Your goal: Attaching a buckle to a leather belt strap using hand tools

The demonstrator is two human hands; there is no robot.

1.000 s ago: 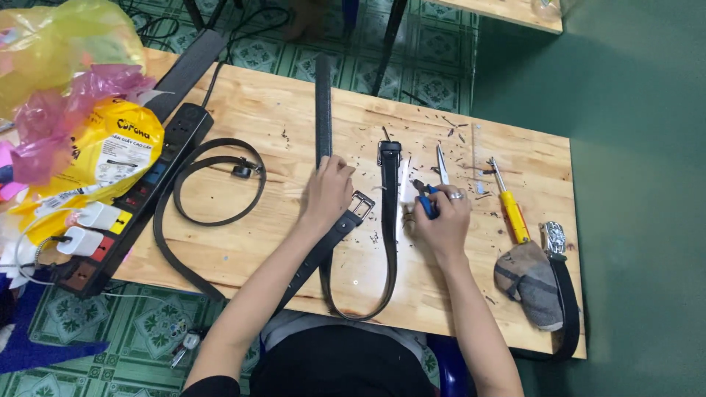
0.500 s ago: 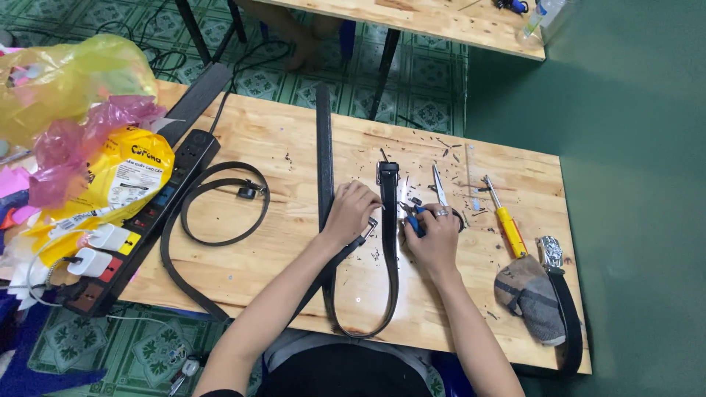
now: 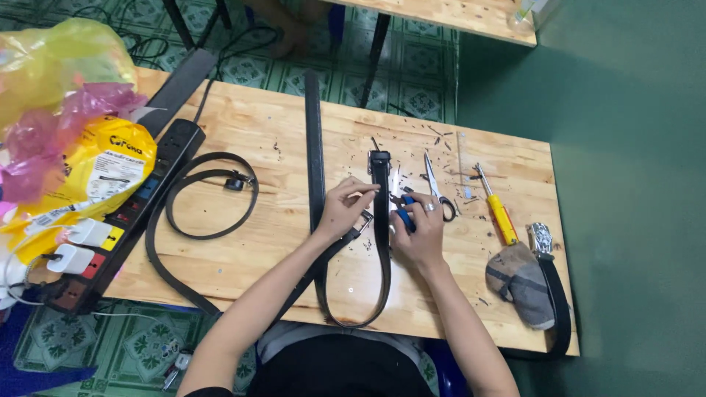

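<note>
Fingers of left hand (image 3: 344, 209) pinch black belt (image 3: 380, 220); right hand (image 3: 418, 231) fingers seemingly curled around blue-handled tool (image 3: 404, 215).

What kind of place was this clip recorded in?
Probably a small home workshop for belt repair: black leather belts on a bare wooden worktable, steel scissors, a yellow-handled screwdriver, and a tiled floor.

Free room and obstacles around the 2 hands

The surface (image 3: 294, 250) is bare between the coiled belt (image 3: 209, 195) and the long belt (image 3: 315, 147). On the right, scissors (image 3: 435, 187) and a yellow screwdriver (image 3: 496, 209) lie close; a power strip (image 3: 125, 220) blocks the left edge.
</note>
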